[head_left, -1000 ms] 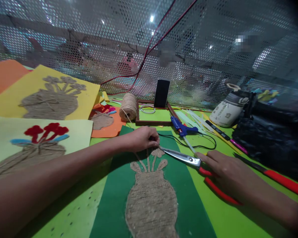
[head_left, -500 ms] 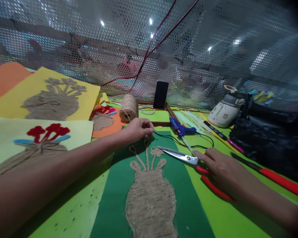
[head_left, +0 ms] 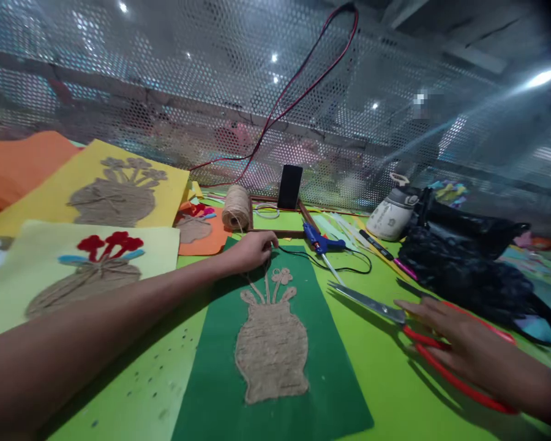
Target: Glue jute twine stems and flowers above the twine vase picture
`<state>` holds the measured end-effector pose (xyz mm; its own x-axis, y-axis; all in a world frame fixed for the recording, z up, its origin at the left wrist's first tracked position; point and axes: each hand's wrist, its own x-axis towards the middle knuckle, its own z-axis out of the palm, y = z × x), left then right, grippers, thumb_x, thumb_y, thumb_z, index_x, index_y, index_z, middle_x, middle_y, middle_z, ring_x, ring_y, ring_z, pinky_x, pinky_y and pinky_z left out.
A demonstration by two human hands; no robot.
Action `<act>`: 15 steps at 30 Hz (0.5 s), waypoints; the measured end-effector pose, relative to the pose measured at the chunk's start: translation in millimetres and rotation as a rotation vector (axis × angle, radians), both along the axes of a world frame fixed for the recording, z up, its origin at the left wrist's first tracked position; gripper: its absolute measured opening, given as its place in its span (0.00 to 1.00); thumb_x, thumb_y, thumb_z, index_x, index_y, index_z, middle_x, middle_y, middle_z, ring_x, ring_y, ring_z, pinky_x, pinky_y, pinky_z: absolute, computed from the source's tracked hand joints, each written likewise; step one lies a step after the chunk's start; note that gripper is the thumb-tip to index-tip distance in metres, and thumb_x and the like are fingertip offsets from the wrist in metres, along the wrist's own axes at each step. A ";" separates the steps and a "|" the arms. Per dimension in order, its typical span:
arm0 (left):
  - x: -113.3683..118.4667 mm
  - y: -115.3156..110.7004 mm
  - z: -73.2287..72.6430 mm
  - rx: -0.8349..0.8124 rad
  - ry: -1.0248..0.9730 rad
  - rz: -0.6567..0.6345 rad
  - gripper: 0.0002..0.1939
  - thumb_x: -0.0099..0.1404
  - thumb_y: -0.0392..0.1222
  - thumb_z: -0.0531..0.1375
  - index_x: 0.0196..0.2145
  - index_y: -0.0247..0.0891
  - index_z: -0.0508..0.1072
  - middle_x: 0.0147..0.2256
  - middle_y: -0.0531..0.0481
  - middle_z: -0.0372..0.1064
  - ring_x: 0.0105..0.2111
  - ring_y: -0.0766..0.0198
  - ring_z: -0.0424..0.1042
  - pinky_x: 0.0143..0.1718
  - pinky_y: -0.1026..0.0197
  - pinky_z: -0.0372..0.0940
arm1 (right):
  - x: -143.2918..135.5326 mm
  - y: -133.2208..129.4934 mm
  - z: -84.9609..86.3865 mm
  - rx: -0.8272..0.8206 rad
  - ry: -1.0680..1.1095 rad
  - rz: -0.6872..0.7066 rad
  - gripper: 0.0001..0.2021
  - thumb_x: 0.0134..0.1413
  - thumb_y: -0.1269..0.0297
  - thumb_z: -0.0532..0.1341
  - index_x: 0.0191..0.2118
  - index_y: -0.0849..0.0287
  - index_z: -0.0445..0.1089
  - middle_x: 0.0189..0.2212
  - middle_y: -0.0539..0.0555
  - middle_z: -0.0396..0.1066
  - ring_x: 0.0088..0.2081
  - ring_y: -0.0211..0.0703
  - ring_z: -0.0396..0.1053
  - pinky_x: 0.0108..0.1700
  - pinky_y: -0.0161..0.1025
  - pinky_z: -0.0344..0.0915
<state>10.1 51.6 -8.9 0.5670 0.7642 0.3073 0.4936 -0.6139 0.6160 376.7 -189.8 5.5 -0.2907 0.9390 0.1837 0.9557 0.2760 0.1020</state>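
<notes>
My left hand (head_left: 256, 250) is closed in a pinch at the top of the flower stems on the green sheet (head_left: 330, 367). Jute twine runs down to it from the spool (head_left: 237, 207) just behind; the fingertips are partly hidden. Twine glued on the sheet forms a vase (head_left: 272, 352) with leaves, stems and one small looped flower (head_left: 282, 275). Over the table at the right, my right hand (head_left: 463, 346) grips red-handled scissors (head_left: 376, 305). Their blades point left toward the sheet, slightly parted at the tips. The index finger is stretched along them.
A blue glue gun (head_left: 320, 239) with its cord lies behind the sheet. Finished vase pictures on yellow (head_left: 174, 190) and pale (head_left: 165, 245) sheets lie left. A red-handled tool (head_left: 482, 318), a marker (head_left: 375, 244), a white bottle (head_left: 390, 214) and a black bag (head_left: 459, 269) are right.
My right hand has drawn the scissors to the right, away from the small flower and off the green sheet. My left hand stays at the stem tops. The view has shifted slightly.
</notes>
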 end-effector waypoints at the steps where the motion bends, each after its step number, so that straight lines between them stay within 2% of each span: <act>1: -1.4 2.7 2.4 -0.003 -0.021 0.014 0.11 0.52 0.34 0.56 0.33 0.37 0.75 0.27 0.52 0.70 0.27 0.65 0.66 0.30 0.65 0.59 | 4.0 -9.3 -2.8 -0.012 0.010 -0.019 0.24 0.59 0.55 0.59 0.59 0.53 0.65 0.52 0.62 0.73 0.49 0.59 0.74 0.46 0.53 0.75; 4: -10.8 15.2 17.5 0.003 -0.125 0.117 0.08 0.52 0.35 0.55 0.31 0.36 0.73 0.25 0.53 0.69 0.25 0.66 0.66 0.28 0.66 0.60 | 13.9 -29.4 -4.8 -0.053 0.015 -0.045 0.23 0.60 0.52 0.58 0.59 0.52 0.66 0.53 0.61 0.72 0.52 0.59 0.72 0.49 0.53 0.74; 8: -29.7 25.9 49.3 0.056 -0.299 0.293 0.05 0.52 0.37 0.55 0.28 0.37 0.68 0.26 0.53 0.68 0.26 0.67 0.67 0.29 0.65 0.62 | 15.9 -27.5 16.5 -0.146 0.018 0.004 0.18 0.62 0.54 0.58 0.56 0.47 0.69 0.52 0.57 0.73 0.52 0.54 0.72 0.51 0.51 0.72; 10: -36.8 21.7 61.9 0.064 -0.362 0.331 0.06 0.53 0.38 0.55 0.30 0.37 0.67 0.27 0.53 0.67 0.26 0.66 0.68 0.29 0.65 0.63 | 6.0 -9.8 31.8 -0.129 0.034 0.029 0.16 0.63 0.56 0.56 0.54 0.50 0.71 0.50 0.58 0.74 0.52 0.53 0.71 0.53 0.53 0.69; 12: -40.8 10.0 67.4 0.057 -0.396 0.333 0.09 0.54 0.40 0.55 0.35 0.38 0.67 0.27 0.54 0.67 0.26 0.66 0.69 0.28 0.65 0.64 | -12.6 19.5 44.4 -0.099 0.052 0.084 0.17 0.65 0.58 0.55 0.55 0.54 0.70 0.49 0.60 0.73 0.52 0.52 0.71 0.53 0.53 0.68; 15: -43.7 -15.7 58.8 0.040 -0.317 0.262 0.10 0.58 0.41 0.56 0.38 0.38 0.67 0.27 0.54 0.68 0.24 0.66 0.69 0.27 0.65 0.63 | -48.2 76.4 53.1 -0.071 0.039 0.189 0.14 0.65 0.65 0.54 0.52 0.60 0.70 0.46 0.60 0.72 0.48 0.47 0.70 0.52 0.47 0.68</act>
